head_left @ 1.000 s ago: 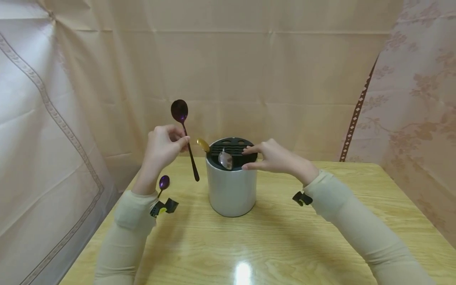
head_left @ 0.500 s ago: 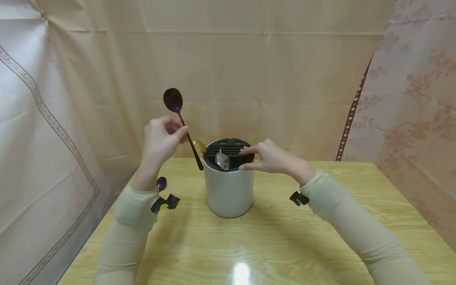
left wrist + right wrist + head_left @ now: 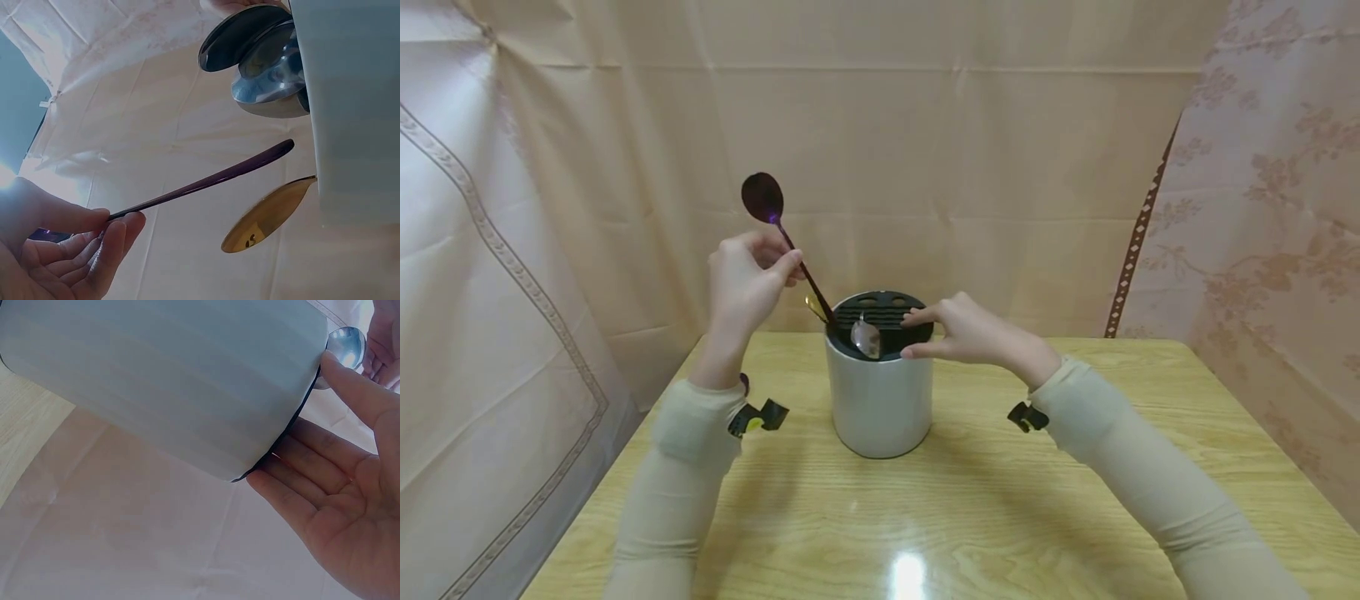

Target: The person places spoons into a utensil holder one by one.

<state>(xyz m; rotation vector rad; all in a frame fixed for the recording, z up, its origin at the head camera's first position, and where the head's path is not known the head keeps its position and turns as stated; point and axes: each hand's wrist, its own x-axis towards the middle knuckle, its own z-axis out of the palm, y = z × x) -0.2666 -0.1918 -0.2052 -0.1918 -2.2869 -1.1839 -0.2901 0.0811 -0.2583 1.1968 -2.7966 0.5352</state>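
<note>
My left hand (image 3: 745, 275) pinches a dark purple spoon (image 3: 762, 197) by its handle between thumb and fingers, bowl up. Its handle end points down at the left rim of a white utensil holder (image 3: 880, 408) with a black slotted top (image 3: 883, 310). In the left wrist view, that end hangs beside a gold spoon (image 3: 265, 215), short of the holder's wall. A silver spoon (image 3: 866, 337) stands in the holder's front opening. My right hand (image 3: 973, 333) rests at the holder's right side, thumb touching the rim (image 3: 327, 356), fingers over the top.
A second purple spoon (image 3: 744, 382), mostly hidden by my left wrist, is on the left of the wooden table (image 3: 1000, 517). Beige cloth (image 3: 1000, 167) hangs behind the table, with patterned cloth (image 3: 1285, 208) at the right.
My left hand has raised the purple spoon a little and tilted it, bringing its handle end right, to the holder's left rim. My right hand has stayed at the holder.
</note>
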